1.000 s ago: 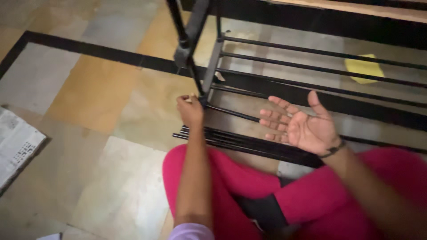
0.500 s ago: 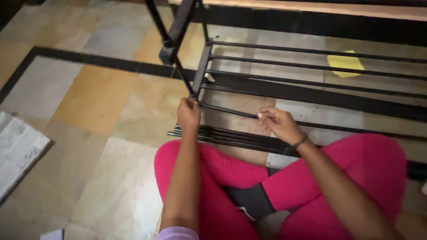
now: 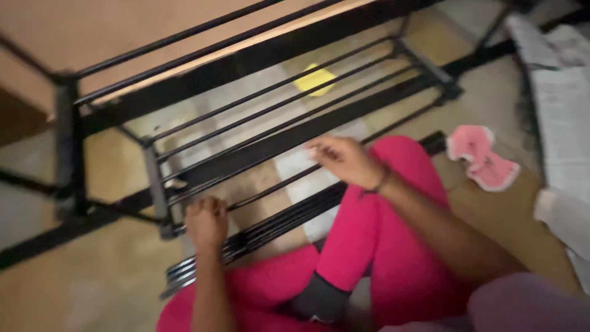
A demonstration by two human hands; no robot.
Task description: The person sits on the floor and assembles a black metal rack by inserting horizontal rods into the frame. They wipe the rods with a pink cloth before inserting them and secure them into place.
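Hands both at a black metal rack (image 3: 246, 117) standing on a tiled floor (image 3: 92, 289); the view is motion-blurred. Person seated on the floor, legs in pink trousers (image 3: 375, 246) folded in front, dark sock (image 3: 319, 298) at centre bottom.

Left hand (image 3: 207, 221): fingers curled into a fist around a thin black rod (image 3: 276, 184), near the rod's left end, just beside the rack's lower left corner post. Grip looks closed on the rod, though blur hides the fingertips.

Right hand (image 3: 344, 160): palm down, fingers bent, over the same rod farther to the right. Fingertips touch or pinch the rod; cannot tell whether the grip is fully closed. Dark band at the wrist.

Rod runs slantwise from lower left to upper right, parallel with the rack's fitted shelf rods and just in front of them.

Rod bundle (image 3: 258, 237): loose black rods lying together on the floor between the rack and the legs, below both hands, touching the trousers.

Other items: yellow scrap (image 3: 314, 79) on the floor behind the shelf rods; pink cloth (image 3: 482, 158) on the floor right of the knee; newspaper (image 3: 562, 92) spread at the right edge.
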